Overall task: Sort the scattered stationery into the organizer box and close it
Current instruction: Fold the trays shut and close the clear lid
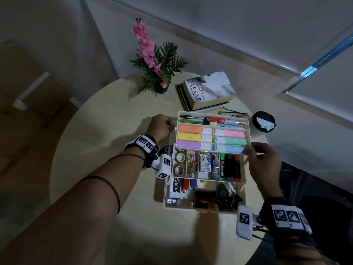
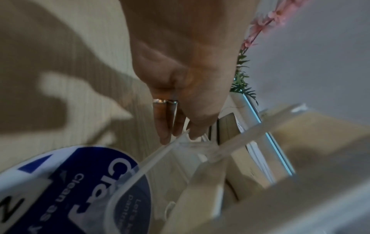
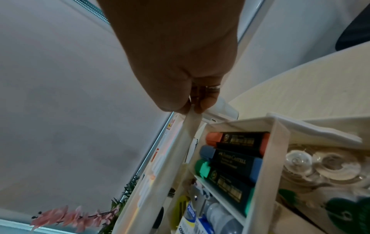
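Pinching the cream plastic tiered organizer box (image 1: pixel 205 207) on the round table by its loaded top tray's (image 1: pixel 246 123) ends, our left hand (image 1: pixel 160 127) and right hand (image 1: pixel 264 159) gripped its thin rims; it looked rigid, light, tip-prone, so we judged level end-holds best.

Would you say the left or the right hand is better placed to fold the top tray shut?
Neither alone: the right hand pinches the top tray at its right edge, while the left hand holds its left end, so both should move together.
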